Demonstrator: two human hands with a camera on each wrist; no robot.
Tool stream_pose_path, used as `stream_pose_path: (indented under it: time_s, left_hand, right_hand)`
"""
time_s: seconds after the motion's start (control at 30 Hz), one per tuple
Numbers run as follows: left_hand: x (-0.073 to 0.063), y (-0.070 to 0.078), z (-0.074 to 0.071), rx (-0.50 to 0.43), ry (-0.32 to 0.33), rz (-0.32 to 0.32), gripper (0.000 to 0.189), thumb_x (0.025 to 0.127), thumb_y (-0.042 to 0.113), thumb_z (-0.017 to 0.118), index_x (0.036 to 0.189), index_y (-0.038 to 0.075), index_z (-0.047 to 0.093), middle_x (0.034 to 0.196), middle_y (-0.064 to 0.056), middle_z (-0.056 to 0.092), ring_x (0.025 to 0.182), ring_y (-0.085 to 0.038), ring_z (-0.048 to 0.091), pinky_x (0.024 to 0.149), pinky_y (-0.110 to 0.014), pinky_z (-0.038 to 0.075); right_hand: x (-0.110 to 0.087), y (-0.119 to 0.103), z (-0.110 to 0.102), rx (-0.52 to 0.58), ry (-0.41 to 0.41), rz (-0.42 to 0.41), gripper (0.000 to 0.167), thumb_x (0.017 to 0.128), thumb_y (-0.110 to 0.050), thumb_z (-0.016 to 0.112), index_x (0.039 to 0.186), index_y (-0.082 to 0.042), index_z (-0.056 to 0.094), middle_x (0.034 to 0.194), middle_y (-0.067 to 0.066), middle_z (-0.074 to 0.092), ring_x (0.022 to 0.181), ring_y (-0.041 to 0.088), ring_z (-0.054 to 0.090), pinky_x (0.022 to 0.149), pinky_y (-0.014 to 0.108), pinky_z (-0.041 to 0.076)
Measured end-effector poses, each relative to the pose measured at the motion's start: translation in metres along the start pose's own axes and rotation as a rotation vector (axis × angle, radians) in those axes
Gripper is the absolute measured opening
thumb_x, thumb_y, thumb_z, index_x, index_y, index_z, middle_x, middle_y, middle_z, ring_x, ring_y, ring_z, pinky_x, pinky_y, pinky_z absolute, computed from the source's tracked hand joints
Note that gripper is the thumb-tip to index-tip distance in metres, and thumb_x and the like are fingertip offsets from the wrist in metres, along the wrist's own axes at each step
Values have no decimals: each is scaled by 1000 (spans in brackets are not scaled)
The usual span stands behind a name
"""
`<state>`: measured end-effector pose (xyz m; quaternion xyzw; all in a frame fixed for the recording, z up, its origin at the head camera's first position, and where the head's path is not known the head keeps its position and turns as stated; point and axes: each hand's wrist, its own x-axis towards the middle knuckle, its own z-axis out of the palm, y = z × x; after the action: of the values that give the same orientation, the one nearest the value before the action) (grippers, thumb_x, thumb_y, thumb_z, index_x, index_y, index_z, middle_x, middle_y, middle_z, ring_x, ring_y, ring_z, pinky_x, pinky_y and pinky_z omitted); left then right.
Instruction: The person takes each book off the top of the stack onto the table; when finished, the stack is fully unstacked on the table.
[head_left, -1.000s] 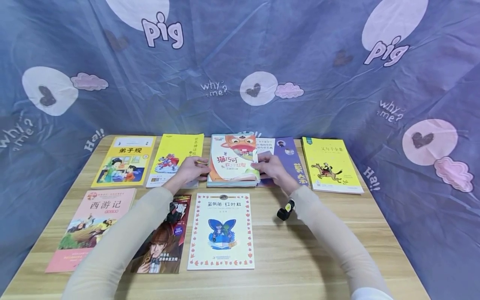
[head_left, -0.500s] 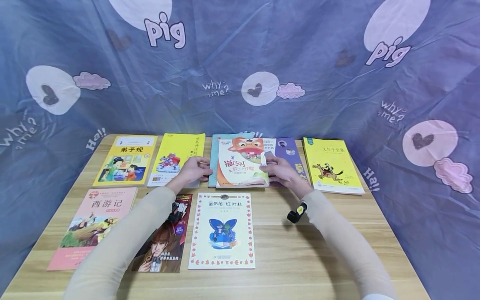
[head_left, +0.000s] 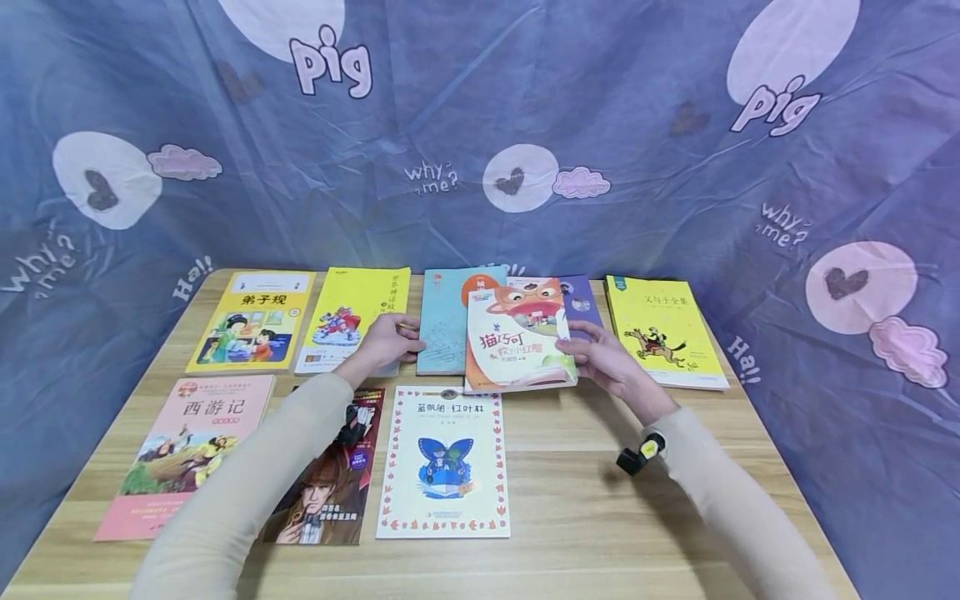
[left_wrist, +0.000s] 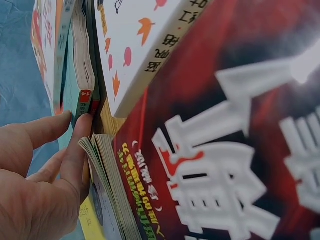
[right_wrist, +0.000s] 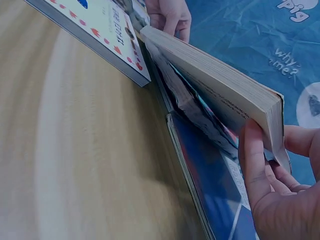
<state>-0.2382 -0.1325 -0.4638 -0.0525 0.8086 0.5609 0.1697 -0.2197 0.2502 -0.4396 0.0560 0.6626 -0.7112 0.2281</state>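
Observation:
My right hand (head_left: pixel 603 358) grips a white paperback book (head_left: pixel 517 354) with an orange animal on its cover by the right edge. In the right wrist view, the thumb and fingers pinch that book's pages (right_wrist: pixel 220 80), and it is tilted above the books beneath. It partly covers a teal book (head_left: pixel 450 333) and a purple book (head_left: pixel 577 300). My left hand (head_left: pixel 386 343) touches the left edge of the teal book, beside a yellow book (head_left: pixel 352 317). In the left wrist view, the left fingertips rest against the teal book's spine (left_wrist: pixel 84 100).
Nearer on the wooden table (head_left: pixel 600 517) lie a pink book (head_left: pixel 187 450), a dark red book (head_left: pixel 330 492) partly under the left sleeve, and a white butterfly book (head_left: pixel 442 467). A yellow-orange book (head_left: pixel 251 325) is far left, another yellow book (head_left: pixel 663 333) right. Blue cloth (head_left: pixel 480 100) hangs behind.
The white book has come off the teal book, moving right and toward me in my right hand. More of the teal cover shows. My left hand has hardly moved.

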Motion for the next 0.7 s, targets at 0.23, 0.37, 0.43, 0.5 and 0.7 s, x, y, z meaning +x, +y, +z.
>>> stream_pose_path:
  time_s: [0.23, 0.37, 0.43, 0.5, 0.7]
  left_hand:
    - [0, -1, 1, 2, -2, 12, 50, 97, 1, 72, 145, -2, 57, 125, -21, 66, 95, -23, 76, 79, -29, 69]
    - [0, -1, 1, 0, -7, 13, 50, 98, 1, 72, 145, -1, 57, 125, -21, 66, 97, -24, 75, 81, -29, 68]
    - [1, -2, 1, -4, -11, 10, 50, 98, 2, 72, 145, -1, 57, 127, -21, 65, 100, -25, 74, 82, -30, 68]
    - [0, -2, 1, -5, -9, 8, 50, 98, 2, 72, 145, 0, 57, 128, -22, 64, 100, -26, 74, 83, -30, 68]
    - [0, -1, 1, -8, -1, 4, 50, 97, 2, 73, 145, 0, 57, 126, -21, 65, 93, -21, 73, 80, -29, 68]
  right_hand:
    - [-33, -1, -17, -21, 15, 4, 50, 104, -9, 65, 146, -18, 40, 93, -9, 73, 74, 1, 62, 69, 21, 59]
    - [-54, -1, -27, -35, -3, -15, 51, 105, -8, 63, 148, -17, 37, 99, -9, 74, 85, 5, 72, 76, 25, 63]
    - [-65, 0, -31, -33, -15, -21, 45, 106, -7, 61, 143, -19, 40, 102, -9, 75, 90, 6, 74, 78, 26, 64]
    - [-75, 3, -35, -26, -24, -25, 39, 106, -7, 61, 136, -23, 43, 101, -9, 75, 90, 6, 74, 77, 26, 64]
    - [-101, 17, -47, -1, -93, -79, 32, 106, -2, 58, 128, -25, 52, 102, -8, 77, 92, 6, 75, 76, 27, 65]
